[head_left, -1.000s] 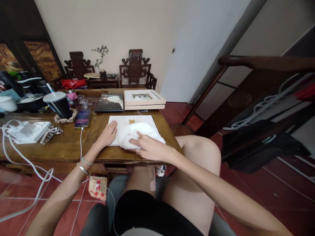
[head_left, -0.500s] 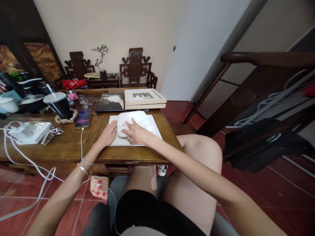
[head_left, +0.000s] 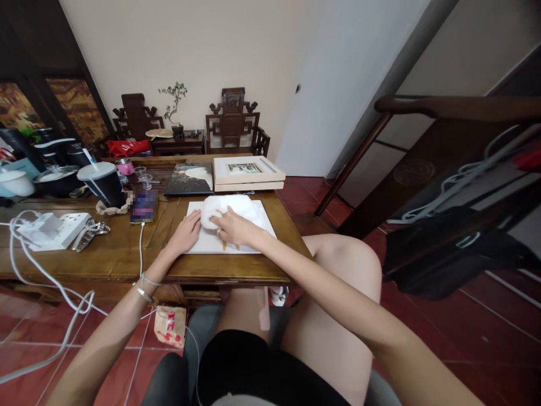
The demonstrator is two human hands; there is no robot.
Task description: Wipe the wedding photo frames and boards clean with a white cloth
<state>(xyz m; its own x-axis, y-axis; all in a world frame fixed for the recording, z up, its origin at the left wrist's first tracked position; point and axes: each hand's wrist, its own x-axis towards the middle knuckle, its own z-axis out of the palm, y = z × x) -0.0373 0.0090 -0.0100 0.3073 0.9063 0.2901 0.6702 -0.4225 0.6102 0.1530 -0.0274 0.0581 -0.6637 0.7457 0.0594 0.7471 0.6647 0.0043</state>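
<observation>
On the surface [head_left: 230, 265], the cloth [head_left: 250, 210] lies crosswise beneath the spread right hand [head_left: 232, 226], no grip visible, the flat, empty left hand [head_left: 187, 232] just left on the board [head_left: 207, 243].

"What's behind this big brown table [head_left: 122, 254]?"
"Two dark wood chairs [head_left: 233, 121], and a small table [head_left: 181, 145] between them."
"And the wall [head_left: 211, 45]?"
"It's cream, back behind the big table too. The light on it looks soft."
"I see a tall dark cupboard [head_left: 42, 53] past the big table's left end."
"The floor [head_left: 25, 361] under the big table is red tiles with pale lines."
</observation>
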